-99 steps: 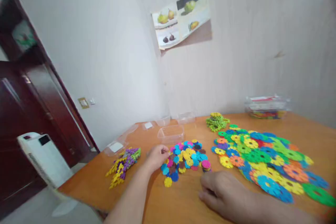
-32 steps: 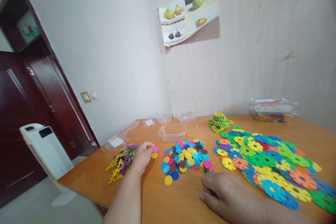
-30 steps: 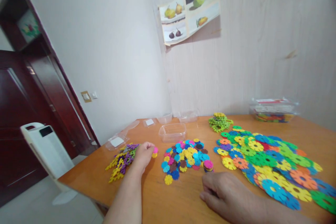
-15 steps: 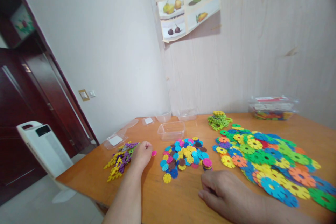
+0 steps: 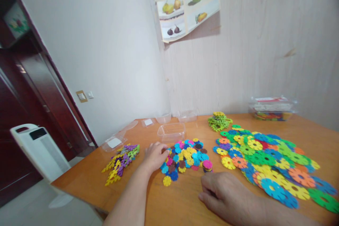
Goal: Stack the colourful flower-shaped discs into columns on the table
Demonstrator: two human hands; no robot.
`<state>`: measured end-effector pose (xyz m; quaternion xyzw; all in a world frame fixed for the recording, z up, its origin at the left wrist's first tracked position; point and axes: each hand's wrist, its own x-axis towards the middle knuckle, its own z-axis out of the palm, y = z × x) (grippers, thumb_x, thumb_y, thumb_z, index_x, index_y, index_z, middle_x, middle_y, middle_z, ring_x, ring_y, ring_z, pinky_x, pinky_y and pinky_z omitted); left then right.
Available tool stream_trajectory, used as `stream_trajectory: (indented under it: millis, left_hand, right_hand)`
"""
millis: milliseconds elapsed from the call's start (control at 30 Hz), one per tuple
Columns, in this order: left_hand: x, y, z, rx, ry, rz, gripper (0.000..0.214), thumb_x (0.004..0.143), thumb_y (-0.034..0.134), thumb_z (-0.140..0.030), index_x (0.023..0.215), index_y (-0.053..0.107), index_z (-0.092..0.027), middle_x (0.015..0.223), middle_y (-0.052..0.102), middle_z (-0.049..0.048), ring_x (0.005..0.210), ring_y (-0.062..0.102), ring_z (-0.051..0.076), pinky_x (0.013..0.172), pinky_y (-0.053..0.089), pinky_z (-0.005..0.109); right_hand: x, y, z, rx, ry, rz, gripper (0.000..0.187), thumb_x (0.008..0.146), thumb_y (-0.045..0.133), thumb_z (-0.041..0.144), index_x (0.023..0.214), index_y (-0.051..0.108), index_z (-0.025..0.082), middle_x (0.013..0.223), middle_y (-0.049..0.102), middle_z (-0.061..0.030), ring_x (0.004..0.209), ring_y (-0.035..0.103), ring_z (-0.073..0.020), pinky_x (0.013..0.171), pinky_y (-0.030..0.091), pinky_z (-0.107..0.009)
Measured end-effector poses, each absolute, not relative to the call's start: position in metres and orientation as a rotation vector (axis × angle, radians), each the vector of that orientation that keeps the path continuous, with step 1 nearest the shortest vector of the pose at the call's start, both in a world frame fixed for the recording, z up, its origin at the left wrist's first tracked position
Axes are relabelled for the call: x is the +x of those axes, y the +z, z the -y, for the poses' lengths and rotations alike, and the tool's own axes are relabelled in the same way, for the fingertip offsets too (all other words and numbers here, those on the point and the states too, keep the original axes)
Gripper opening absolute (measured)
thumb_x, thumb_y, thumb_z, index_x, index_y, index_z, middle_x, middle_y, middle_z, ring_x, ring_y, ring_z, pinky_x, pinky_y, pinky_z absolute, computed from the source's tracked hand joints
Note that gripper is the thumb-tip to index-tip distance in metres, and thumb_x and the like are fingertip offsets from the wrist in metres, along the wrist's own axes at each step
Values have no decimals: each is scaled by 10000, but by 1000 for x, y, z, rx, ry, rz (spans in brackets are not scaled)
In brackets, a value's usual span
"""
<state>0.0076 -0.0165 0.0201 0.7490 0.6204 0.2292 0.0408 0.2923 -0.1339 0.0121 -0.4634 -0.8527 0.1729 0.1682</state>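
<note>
My left hand (image 5: pixel 155 156) reaches over the left edge of a pile of small, notched plastic discs (image 5: pixel 189 157) in mixed colours. Its fingers are bent but apart, and I see nothing held in them; the fingertips are partly hidden. On the tabletop, my right hand (image 5: pixel 225 195) rests closed in a loose fist, its inside hidden from view. Just beyond its knuckles stands a short stack of small discs (image 5: pixel 207 165) with a pink one on top. To the left of my left hand lie yellow, purple and green interlocking pieces (image 5: pixel 122 164).
Large notched discs (image 5: pixel 275 166) spread across the table's right side. Green snowflake-like pieces (image 5: pixel 219 123) are heaped behind. A clear tub (image 5: pixel 171 133) and clear lids (image 5: pixel 114 143) sit toward the back left. A filled clear box (image 5: pixel 274 108) stands at the back right.
My left hand has moved right, from beside the interlocking pieces to the small discs, and its fingers have loosened. The loose pink disc there is out of sight. My right hand stays put.
</note>
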Motion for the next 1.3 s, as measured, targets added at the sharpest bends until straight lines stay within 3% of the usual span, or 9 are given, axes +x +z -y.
stream_trajectory:
  millis: [267, 733, 900, 1033, 1300]
  left_hand:
    - [10, 16, 10, 2245, 746, -1876, 106, 759, 665, -285, 810, 751, -248, 892, 724, 43, 886, 631, 223, 784, 415, 303]
    - [9, 2, 4, 1869, 958, -1711, 286, 723, 674, -226, 1007, 680, -194, 956, 724, 39, 884, 656, 161, 791, 488, 241]
    - [8, 10, 7, 2068, 805, -1791, 279, 742, 651, -264, 1003, 727, -203, 1007, 723, 58, 952, 638, 196, 806, 469, 258]
    - [9, 15, 9, 2214, 630, -1909, 216, 753, 632, -293, 912, 762, -228, 938, 713, 49, 886, 624, 210, 745, 433, 277]
    - [13, 16, 13, 2110, 723, -1913, 196, 762, 608, -270, 896, 741, -219, 908, 739, 25, 809, 627, 177, 690, 397, 253]
  right_hand:
    - [292, 17, 136, -1339, 510, 2416, 251, 899, 541, 357, 700, 557, 206, 718, 656, -4, 606, 523, -122, 548, 267, -254]
    - [292, 13, 135, -1322, 486, 2410, 247, 902, 549, 351, 702, 558, 204, 711, 659, 6, 602, 525, -115, 535, 258, -246]
    - [292, 10, 134, -1314, 469, 2415, 242, 913, 541, 346, 718, 579, 206, 725, 673, 3, 619, 549, -119, 544, 262, -248]
    - [291, 10, 134, -1335, 454, 2421, 254, 914, 538, 349, 710, 585, 205, 707, 667, 0, 603, 535, -120, 536, 255, -257]
    - [290, 16, 135, -1358, 485, 2412, 251, 899, 542, 342, 695, 584, 201, 710, 681, -9, 603, 536, -122, 541, 255, -255]
